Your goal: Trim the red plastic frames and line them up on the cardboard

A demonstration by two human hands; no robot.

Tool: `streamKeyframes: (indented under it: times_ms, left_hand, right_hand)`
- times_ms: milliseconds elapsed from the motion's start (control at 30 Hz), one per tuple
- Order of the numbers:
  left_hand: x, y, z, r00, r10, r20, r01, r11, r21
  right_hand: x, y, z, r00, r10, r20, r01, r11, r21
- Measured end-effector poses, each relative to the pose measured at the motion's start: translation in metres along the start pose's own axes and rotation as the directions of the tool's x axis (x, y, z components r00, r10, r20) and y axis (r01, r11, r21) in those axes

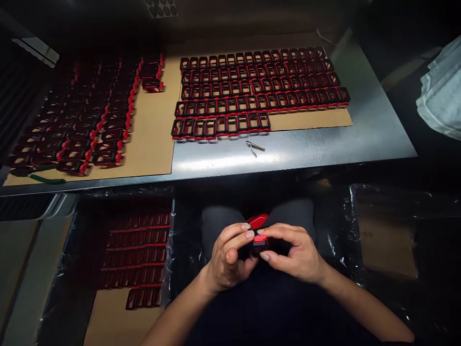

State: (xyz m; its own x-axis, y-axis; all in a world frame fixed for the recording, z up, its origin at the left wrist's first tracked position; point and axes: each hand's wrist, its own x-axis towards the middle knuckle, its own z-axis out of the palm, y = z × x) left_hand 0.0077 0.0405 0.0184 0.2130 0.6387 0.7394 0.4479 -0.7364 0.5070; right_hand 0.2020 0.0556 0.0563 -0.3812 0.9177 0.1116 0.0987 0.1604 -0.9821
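Observation:
Over my lap, both hands grip one small red and black frame part (258, 230). My left hand (229, 254) curls round its left side, thumb and forefinger pinched on the red edge. From the right, my right hand (293, 252) closes on it with fingertips on top. Much of the part is hidden by my fingers. On the steel table (324, 144) above, several rows of the same red and black frames (252, 89) stand on a cardboard sheet (309, 119).
A darker batch of frames (82, 125) lies on cardboard at the table's left. Small metal tweezers (255, 145) rest on the bare steel near the front edge. Below left, a plastic-lined box holds more frames (139, 254). Another lined box (389, 240) sits at right.

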Motion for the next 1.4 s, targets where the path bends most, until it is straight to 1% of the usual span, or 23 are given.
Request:
streamKeyframes:
  times_ms: [33, 100, 167, 200, 267, 333, 400, 467, 600, 667, 767, 867, 933, 1000, 1067, 1167, 1267, 1400]
  left_hand:
    - [0.000, 0.000, -0.002, 1.000, 0.004, 0.011, -0.003, 1.000, -0.018]
    - [0.002, 0.002, -0.005, 0.999, -0.016, 0.049, 0.020, 0.997, -0.081]
    - [0.003, 0.005, -0.007, 0.992, -0.077, 0.104, 0.094, 0.979, -0.179]
    - [0.004, 0.007, -0.008, 0.984, -0.117, 0.133, 0.146, 0.961, -0.235]
    - [0.005, 0.010, -0.009, 0.962, -0.198, 0.189, 0.252, 0.909, -0.332]
    - [0.005, 0.014, -0.008, 0.938, -0.261, 0.227, 0.332, 0.862, -0.382]
    - [0.006, 0.016, -0.008, 0.920, -0.308, 0.244, 0.385, 0.833, -0.398]
    - [0.006, 0.018, -0.008, 0.902, -0.351, 0.253, 0.427, 0.814, -0.394]
    - [0.005, 0.019, -0.008, 0.866, -0.428, 0.258, 0.498, 0.788, -0.363]
    - [0.004, 0.018, -0.007, 0.850, -0.463, 0.250, 0.526, 0.771, -0.359]
    - [0.001, 0.018, -0.004, 0.822, -0.512, 0.249, 0.569, 0.732, -0.374]
    - [0.001, 0.018, -0.002, 0.802, -0.539, 0.256, 0.597, 0.709, -0.376]
    - [0.002, 0.019, -0.002, 0.809, -0.537, 0.239, 0.588, 0.740, -0.326]
    - [0.004, 0.019, -0.003, 0.844, -0.495, 0.207, 0.535, 0.810, -0.240]
    - [0.007, 0.018, -0.003, 0.886, -0.425, 0.188, 0.455, 0.874, -0.171]
    - [0.010, 0.017, -0.004, 0.922, -0.342, 0.183, 0.369, 0.918, -0.145]
    - [0.012, 0.016, -0.005, 0.935, -0.307, 0.177, 0.335, 0.929, -0.155]
    - [0.012, 0.016, -0.004, 0.933, -0.308, 0.188, 0.341, 0.921, -0.185]
  right_hand:
    - [-0.001, 0.002, 0.000, 0.999, 0.036, 0.016, -0.037, 0.998, 0.044]
    - [-0.002, 0.005, 0.000, 0.987, 0.146, 0.069, -0.156, 0.972, 0.173]
    - [-0.002, 0.007, 0.002, 0.952, 0.265, 0.151, -0.301, 0.897, 0.322]
    - [-0.002, 0.009, 0.003, 0.932, 0.308, 0.192, -0.360, 0.850, 0.385]
    - [0.000, 0.012, 0.005, 0.898, 0.359, 0.254, -0.439, 0.765, 0.471]
    - [0.001, 0.014, 0.007, 0.875, 0.388, 0.289, -0.484, 0.698, 0.528]
    - [0.001, 0.016, 0.009, 0.852, 0.410, 0.325, -0.522, 0.626, 0.580]
    - [0.002, 0.016, 0.010, 0.827, 0.428, 0.366, -0.559, 0.546, 0.624]
    - [0.003, 0.014, 0.011, 0.760, 0.450, 0.469, -0.640, 0.388, 0.664]
    - [0.003, 0.015, 0.011, 0.739, 0.447, 0.504, -0.659, 0.319, 0.681]
    - [0.001, 0.017, 0.010, 0.718, 0.451, 0.530, -0.670, 0.241, 0.703]
    - [0.000, 0.022, 0.010, 0.707, 0.459, 0.538, -0.672, 0.199, 0.713]
    - [0.000, 0.027, 0.011, 0.699, 0.454, 0.552, -0.678, 0.178, 0.713]
    - [0.001, 0.032, 0.012, 0.690, 0.445, 0.572, -0.686, 0.148, 0.712]
    - [0.002, 0.036, 0.014, 0.679, 0.442, 0.587, -0.693, 0.122, 0.710]
    - [0.003, 0.040, 0.017, 0.667, 0.438, 0.602, -0.706, 0.114, 0.699]
    - [0.002, 0.041, 0.018, 0.659, 0.437, 0.613, -0.718, 0.122, 0.685]
    - [0.001, 0.042, 0.018, 0.655, 0.448, 0.608, -0.722, 0.135, 0.678]
